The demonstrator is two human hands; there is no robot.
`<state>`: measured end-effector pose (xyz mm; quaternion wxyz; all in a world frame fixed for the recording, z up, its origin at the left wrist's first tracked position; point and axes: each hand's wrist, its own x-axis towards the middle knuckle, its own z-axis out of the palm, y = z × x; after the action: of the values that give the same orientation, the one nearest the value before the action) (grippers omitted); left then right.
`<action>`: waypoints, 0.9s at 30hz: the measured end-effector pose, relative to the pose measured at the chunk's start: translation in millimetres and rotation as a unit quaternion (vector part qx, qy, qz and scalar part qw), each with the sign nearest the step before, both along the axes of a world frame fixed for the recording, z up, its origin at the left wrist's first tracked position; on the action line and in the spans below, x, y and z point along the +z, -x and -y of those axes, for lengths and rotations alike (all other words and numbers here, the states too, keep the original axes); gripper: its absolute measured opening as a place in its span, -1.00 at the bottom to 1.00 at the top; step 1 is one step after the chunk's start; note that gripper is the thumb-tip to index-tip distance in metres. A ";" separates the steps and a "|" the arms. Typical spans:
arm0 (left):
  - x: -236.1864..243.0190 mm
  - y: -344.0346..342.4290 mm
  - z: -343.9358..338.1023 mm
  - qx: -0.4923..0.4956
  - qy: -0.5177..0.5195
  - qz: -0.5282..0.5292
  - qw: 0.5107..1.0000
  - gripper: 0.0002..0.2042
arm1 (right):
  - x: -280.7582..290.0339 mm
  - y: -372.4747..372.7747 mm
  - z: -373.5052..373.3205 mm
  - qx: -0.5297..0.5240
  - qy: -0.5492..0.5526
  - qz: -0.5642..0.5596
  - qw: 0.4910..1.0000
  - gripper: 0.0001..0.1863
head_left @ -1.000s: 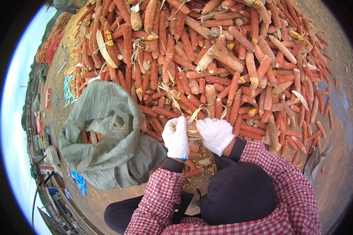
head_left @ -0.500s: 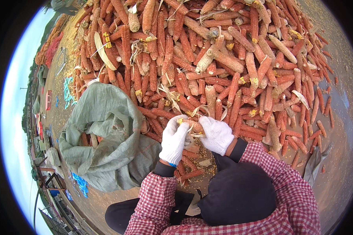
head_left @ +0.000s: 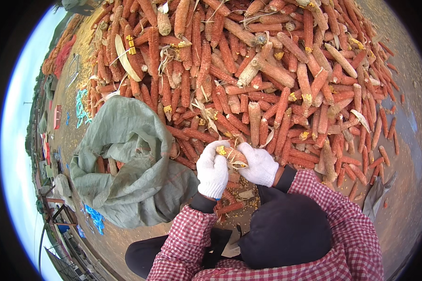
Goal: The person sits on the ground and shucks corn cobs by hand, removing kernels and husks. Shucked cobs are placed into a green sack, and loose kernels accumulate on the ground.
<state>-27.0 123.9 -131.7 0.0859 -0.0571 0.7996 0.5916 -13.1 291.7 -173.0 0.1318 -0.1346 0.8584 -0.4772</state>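
Bounding the far side of the workspace, a pile of orange-red corn cobs (head_left: 272, 72) is spreading across the upper view, its near edge lying just beyond the person's fingers. A slumped grey-green sack (head_left: 140, 201) is crowding the left side, its right edge sitting close beside the left wrist (whether the two are touching, one cannot tell). Between the wrists, a small patch of ground is showing scattered loose kernels (head_left: 251, 202), while broader brown ground (head_left: 398, 210) is stretching past the pile's right edge, with a grey scrap of sheeting (head_left: 374, 196) lying there. Both checked sleeves (head_left: 190, 236) are slanting inward, one on each side of a dark rounded form (head_left: 286, 229). The gloved left hand (head_left: 212, 171) is pointing upward and grasping the left end of a corn cob (head_left: 234, 158) bearing a few yellow kernels; the gloved right hand (head_left: 259, 165) is angling leftward, gripping the other end. The cob is lying crosswise between them, tilting slightly down toward the right.
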 end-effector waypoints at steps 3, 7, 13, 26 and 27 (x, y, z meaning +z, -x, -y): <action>22.6 5.0 -11.2 0.039 -0.130 0.104 0.985 -0.66 | 5.9 4.5 -2.0 -0.017 -0.069 0.028 0.997 -0.50; 24.6 8.6 -8.7 0.022 -0.128 0.130 0.983 -0.71 | 3.4 3.0 -3.8 -0.033 -0.108 -0.069 0.991 -0.53; 22.4 10.7 -12.5 0.024 -0.065 0.107 0.992 -0.75 | 2.7 5.7 -8.6 -0.018 -0.180 -0.154 0.971 -0.57; 30.0 12.5 -10.4 0.030 -0.191 0.185 0.964 -0.66 | 3.6 3.2 -9.0 -0.033 -0.128 -0.070 0.989 -0.58; 26.0 11.0 -9.2 0.020 -0.173 0.168 0.970 -0.65 | 5.7 2.7 -9.0 -0.028 -0.128 -0.072 0.989 -0.58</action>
<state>-38.0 133.1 -105.7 0.2157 -0.1555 0.6578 0.7047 -15.8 300.7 -167.3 0.0725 -0.1266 0.9231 -0.3559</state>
